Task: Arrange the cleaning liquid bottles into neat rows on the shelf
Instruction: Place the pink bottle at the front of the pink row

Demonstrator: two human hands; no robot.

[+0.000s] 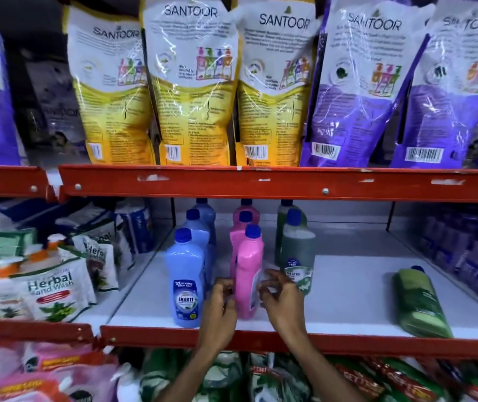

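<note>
On the white shelf (348, 300) stand three rows of blue-capped bottles running front to back. The front blue bottle (184, 274) leads the left row, and a front pink bottle (249, 274) leads the middle row. A green bottle (297, 250) leads the right row. Another green bottle (420, 303) lies on its side at the right. My left hand (221, 303) and my right hand (282, 297) flank the front pink bottle's lower part, fingers curled against its sides. The bottle stands upright on the shelf.
Orange shelf rails (261, 181) run above and below. Santoor refill pouches (191, 82) fill the upper shelf. Herbal hand wash pouches (52, 285) crowd the left bay, purple packs (470, 250) the right. Bare shelf lies between the green row and the lying bottle.
</note>
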